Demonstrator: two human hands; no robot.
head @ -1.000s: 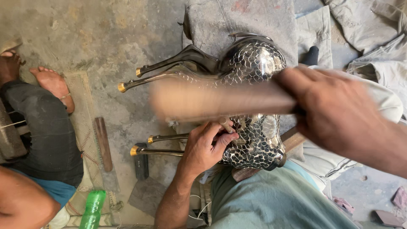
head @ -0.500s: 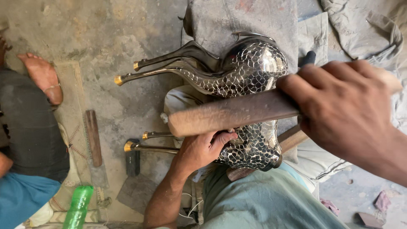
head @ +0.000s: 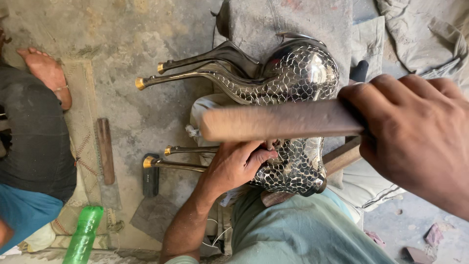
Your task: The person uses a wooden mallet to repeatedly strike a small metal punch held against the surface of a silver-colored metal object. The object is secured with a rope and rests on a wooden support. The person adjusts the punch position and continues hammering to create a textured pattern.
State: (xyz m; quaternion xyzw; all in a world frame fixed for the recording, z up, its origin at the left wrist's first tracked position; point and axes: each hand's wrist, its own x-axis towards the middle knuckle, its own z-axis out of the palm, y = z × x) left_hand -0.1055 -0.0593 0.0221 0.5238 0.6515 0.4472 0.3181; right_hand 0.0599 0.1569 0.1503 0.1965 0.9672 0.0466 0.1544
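Head view, hands
Right hand (head: 415,137): closed in a fist round the end of a wooden stick (head: 278,121); stick held level across the front of the metal animal figure (head: 288,98), blurred along its length.
Left hand (head: 237,164): fingers curled and pressed on the lower part of the figure, beside its two lower legs; whether anything is pinched between the fingertips cannot be told.

Head view, work piece
Metal animal figure: dark shiny body with a scale-like pattern, lying on its side over a grey cloth (head: 288,24) and the lap; four thin legs pointing left, each with a brass-coloured tip.
Wooden block (head: 344,156): under the figure, slanting out to the right.

Head view, surroundings
Floor (head: 122,34): rough grey concrete.
Wooden bar (head: 105,150): flat on a woven mat, left of the legs.
Green plastic bottle (head: 83,235): lower left, lying near the mat.
Other person: bare foot (head: 49,73) and dark trouser leg at the left edge.
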